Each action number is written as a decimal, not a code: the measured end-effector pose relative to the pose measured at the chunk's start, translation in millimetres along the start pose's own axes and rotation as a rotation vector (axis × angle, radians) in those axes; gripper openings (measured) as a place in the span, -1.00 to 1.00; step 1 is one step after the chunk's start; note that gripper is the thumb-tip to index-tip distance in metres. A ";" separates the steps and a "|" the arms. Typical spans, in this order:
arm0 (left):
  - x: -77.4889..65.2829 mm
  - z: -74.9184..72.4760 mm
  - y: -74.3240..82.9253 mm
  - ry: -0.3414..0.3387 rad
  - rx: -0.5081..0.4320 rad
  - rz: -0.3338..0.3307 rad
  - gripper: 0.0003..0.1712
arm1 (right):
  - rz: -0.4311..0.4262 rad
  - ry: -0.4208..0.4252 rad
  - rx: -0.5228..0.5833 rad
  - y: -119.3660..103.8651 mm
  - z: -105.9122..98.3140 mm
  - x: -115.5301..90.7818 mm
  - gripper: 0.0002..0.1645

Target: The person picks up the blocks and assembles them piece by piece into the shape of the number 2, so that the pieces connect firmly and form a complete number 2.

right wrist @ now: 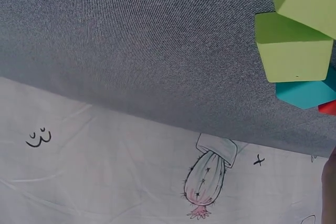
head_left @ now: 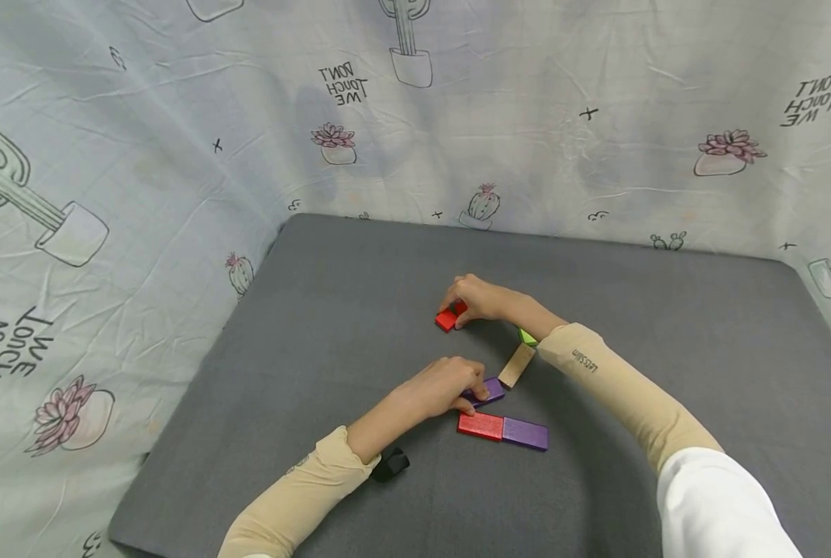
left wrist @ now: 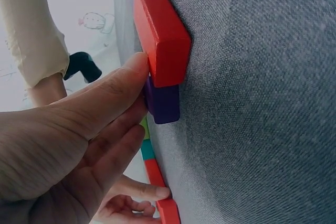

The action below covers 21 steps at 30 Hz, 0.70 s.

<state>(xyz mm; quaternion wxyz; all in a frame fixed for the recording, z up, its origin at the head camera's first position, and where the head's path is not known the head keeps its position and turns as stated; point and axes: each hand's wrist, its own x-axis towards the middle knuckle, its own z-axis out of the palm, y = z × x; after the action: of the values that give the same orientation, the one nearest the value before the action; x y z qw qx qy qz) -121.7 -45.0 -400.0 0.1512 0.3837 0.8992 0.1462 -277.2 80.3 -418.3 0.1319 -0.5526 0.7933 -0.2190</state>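
Note:
My left hand [head_left: 443, 387] reaches in from the lower left and pinches a purple block [head_left: 492, 390]. Its thumb lies right at the edge of a red block [left wrist: 163, 35], which is end to end with another purple block [head_left: 525, 434]. Farther up the table my right hand [head_left: 481, 301] curls thumb and fingers around a red block [head_left: 460, 308], partly hidden by the hand. A second red block [head_left: 446, 319] lies against it at the fingertips. From there a teal block [right wrist: 304, 94] and green blocks [right wrist: 296, 59] carry on the row, mostly hidden under the right forearm in the head view.
A plain wooden block [head_left: 516, 366] runs between the green end and the purple block. Beside the left wrist sits a black block [head_left: 391, 465]. The grey tabletop [head_left: 360, 271] meets a printed curtain [head_left: 548, 116] at its back and left edges.

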 end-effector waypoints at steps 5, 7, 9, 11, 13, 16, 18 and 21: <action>0.1 -0.5 1.8 -0.009 0.007 -0.021 -0.67 | 0.022 -0.008 0.005 1.3 0.7 0.0 -0.54; 1.3 -0.7 3.9 -0.018 0.015 -0.039 -0.67 | 0.033 -0.019 0.009 1.8 0.2 -1.4 -0.51; 3.5 -0.6 6.7 -0.027 0.027 -0.056 -0.67 | 0.039 -0.019 0.022 2.6 -1.7 -4.9 -0.49; 5.0 -1.1 9.4 -0.031 0.041 -0.068 -0.68 | 0.041 -0.006 0.039 2.6 -5.5 -9.5 -0.47; 5.6 -2.0 11.9 -0.033 0.053 -0.073 -0.69 | 0.054 0.021 0.061 3.0 -10.9 -15.8 -0.47; 5.6 -3.8 14.4 -0.033 0.091 -0.069 -0.73 | 0.087 0.077 0.093 3.4 -21.0 -28.8 -0.48; 5.6 -5.3 14.8 -0.030 0.102 -0.057 -0.79 | 0.104 0.121 0.098 4.5 -27.4 -40.6 -0.49; 6.8 -9.1 12.5 -0.035 0.087 -0.040 -0.87 | 0.128 0.197 0.102 3.1 -35.1 -60.8 -0.49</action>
<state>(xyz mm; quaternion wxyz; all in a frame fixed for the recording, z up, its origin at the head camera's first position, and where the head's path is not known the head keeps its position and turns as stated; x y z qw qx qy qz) -121.6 -33.1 -388.1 0.1531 0.3742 0.9094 0.0973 -274.0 145.1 -391.3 0.0949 -0.4690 0.8240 -0.3034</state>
